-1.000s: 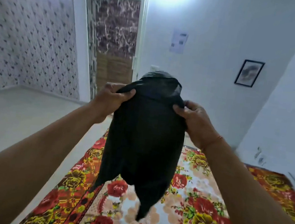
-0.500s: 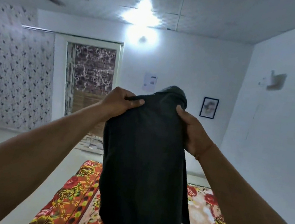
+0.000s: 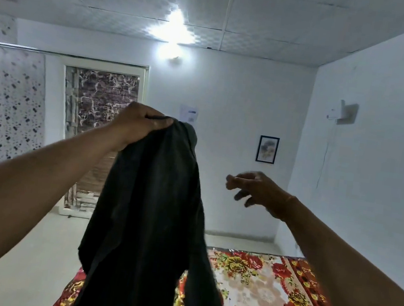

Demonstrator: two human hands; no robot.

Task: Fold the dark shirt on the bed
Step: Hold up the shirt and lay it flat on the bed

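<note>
Dark shirt (image 3: 147,212) hangs lengthwise from the left hand (image 3: 139,125), which grips its top edge, above the bed (image 3: 267,295). Right hand (image 3: 257,189) (fingers loosely curled, holding nothing) hovers just beside it, lower down.

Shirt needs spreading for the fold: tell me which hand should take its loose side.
Right. The right hand is empty and beside the dark shirt; the left hand is busy with its grip on the top.
</note>
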